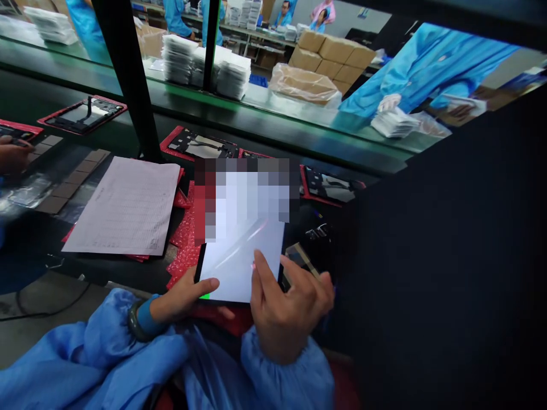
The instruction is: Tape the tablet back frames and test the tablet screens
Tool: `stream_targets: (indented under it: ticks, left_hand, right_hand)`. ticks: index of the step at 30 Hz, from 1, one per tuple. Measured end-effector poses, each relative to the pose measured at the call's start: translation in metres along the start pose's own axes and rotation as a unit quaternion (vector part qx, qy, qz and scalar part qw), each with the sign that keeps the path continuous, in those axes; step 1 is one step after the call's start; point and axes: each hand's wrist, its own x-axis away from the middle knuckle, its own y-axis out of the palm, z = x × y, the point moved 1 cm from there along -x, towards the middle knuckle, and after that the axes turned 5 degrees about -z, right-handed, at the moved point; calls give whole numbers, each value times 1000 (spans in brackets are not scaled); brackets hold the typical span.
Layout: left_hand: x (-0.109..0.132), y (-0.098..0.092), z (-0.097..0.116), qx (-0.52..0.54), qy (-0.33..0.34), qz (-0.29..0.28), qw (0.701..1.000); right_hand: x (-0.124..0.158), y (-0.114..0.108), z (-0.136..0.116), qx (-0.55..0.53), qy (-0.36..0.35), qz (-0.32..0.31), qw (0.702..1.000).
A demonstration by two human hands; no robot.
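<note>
Both my hands hold a black-edged tablet [241,265] with a glossy, pale film across its screen; its upper part is blurred out by pixelation. My left hand [183,299] grips the lower left edge, with the thumb lying on the film. My right hand [286,304] holds the lower right side, its thumb resting on the film next to a small pink tab [253,266]. Red padded sheets [182,250] lie under the tablet. Blue sleeves cover both my forearms.
A ruled paper sheet [122,208] lies left of the tablet. Tablet parts in red frames [81,114] sit along the bench, and a co-worker's hand [12,156] is at far left. Beyond a black post [128,74] stand white stacks [177,60], cardboard boxes [331,60] and blue-clad workers.
</note>
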Motion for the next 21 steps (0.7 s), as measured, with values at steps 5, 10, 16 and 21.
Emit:
stream_targets:
  ticks: [5, 10, 16, 21]
  left_hand:
    - [-2, -3, -5, 62, -20, -15, 998]
    - [-5, -10, -4, 121, 22, 19, 992]
    - [-2, -16, -3, 123, 8, 25, 992]
    - [-5, -8, -2, 139, 1, -49, 989]
  right_hand:
    - [-6, 5, -15, -140, 22, 1, 990]
    - [19, 3, -29, -282, -96, -38, 954]
    - [40, 8, -27, -298, -82, -77, 948]
    - [36, 2, -19, -285, -41, -78, 955]
